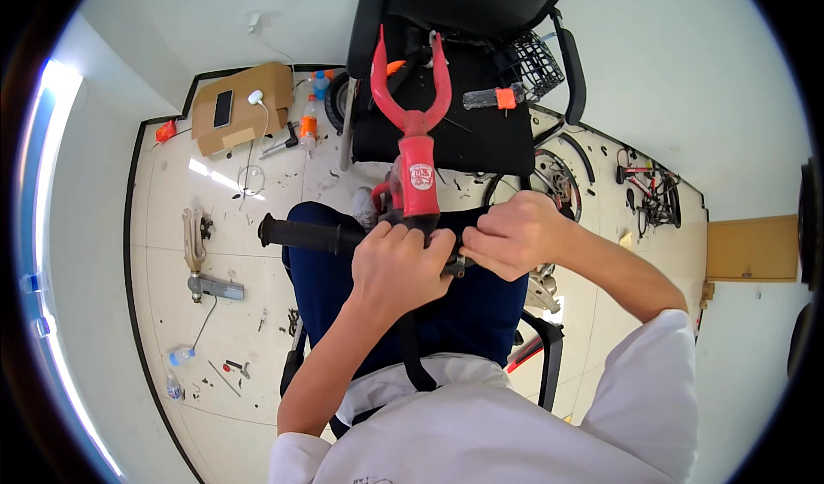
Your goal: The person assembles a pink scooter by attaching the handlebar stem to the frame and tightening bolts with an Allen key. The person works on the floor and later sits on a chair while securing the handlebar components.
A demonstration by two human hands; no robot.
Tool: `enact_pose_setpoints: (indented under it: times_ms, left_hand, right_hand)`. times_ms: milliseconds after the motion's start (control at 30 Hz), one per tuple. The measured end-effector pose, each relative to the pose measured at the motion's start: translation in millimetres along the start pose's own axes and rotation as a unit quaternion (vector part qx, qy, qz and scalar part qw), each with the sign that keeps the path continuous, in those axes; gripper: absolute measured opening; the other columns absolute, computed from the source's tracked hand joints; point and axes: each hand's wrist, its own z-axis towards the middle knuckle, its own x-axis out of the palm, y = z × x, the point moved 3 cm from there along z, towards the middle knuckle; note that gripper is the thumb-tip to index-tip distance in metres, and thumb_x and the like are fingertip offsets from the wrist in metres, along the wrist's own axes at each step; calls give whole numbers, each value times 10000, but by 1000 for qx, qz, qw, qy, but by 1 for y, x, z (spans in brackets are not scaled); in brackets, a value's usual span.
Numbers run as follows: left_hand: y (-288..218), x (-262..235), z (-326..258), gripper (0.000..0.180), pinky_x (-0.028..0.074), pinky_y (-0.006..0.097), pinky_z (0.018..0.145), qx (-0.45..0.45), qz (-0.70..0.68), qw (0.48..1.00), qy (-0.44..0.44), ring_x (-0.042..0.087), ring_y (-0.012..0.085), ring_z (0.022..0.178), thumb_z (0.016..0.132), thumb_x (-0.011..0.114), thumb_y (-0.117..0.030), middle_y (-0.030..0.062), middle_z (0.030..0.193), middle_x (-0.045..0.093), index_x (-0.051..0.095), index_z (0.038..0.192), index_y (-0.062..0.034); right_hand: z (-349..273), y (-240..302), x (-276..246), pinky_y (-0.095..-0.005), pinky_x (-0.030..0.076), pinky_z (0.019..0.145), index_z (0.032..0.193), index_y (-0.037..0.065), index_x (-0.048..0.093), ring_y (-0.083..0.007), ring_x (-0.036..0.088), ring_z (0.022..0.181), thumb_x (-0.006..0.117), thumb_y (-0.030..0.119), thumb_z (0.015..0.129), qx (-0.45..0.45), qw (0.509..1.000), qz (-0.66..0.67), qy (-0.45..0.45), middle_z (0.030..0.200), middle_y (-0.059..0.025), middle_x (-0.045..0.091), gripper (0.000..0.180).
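Across my lap lies a red bicycle fork (417, 179) joined to a black handlebar, its two prongs pointing away from me over the chair seat. The handlebar's black rubber grip (311, 234) sticks out to the left. My left hand (397, 265) is closed around the handlebar near its middle, just below the fork's red tube. Just right of it, my right hand (518, 233) pinches at the handlebar with fingertips pressed together. What sits between those fingertips is too small to make out. A dark metal clamp part (457, 267) shows under the hands.
A black office chair (481, 141) stands ahead, with a black wire basket (532, 65) and a grey tool with an orange part (495, 98) on it. Left are a cardboard box (249, 98) holding a phone (223, 108), bottles (308, 124) and metal frame parts (196, 252). A small bicycle (654, 188) lies right.
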Motion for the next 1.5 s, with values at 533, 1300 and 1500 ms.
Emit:
enact_pose_setpoints:
  times_ms: [533, 1300, 1500]
  left_hand:
    - [-3, -4, 1, 283, 351, 338, 520, -11, -30, 999, 14, 509, 193, 487, 554, 820, -251, -5, 533, 475, 621, 728, -148]
    - [-19, 11, -10, 407, 549, 416, 770, -43, 58, 996, 59, 684, 313, 938, 751, 805, -275, 153, 1000, 690, 674, 1077, -69]
    - [-3, 43, -33, 408, 526, 403, 871, 0, 73, 997, -7, 637, 303, 1058, 808, 750, -239, 136, 1110, 654, 612, 1145, -56]
  right_hand:
    - [16, -27, -27, -474, 480, 909, 1042, 25, 640, -372, 604, 1022, 756, 473, 726, 69, 995, -24, -63, 1075, -150, 620, 560]
    - [79, 45, 15, -372, 498, 590, 828, 48, 632, -326, 626, 650, 673, 241, 936, 301, 950, 86, 10, 687, -115, 613, 225]
    - [57, 77, 3, -343, 532, 634, 887, 83, 652, -233, 626, 735, 712, 154, 801, 189, 978, -75, -39, 815, -53, 610, 127]
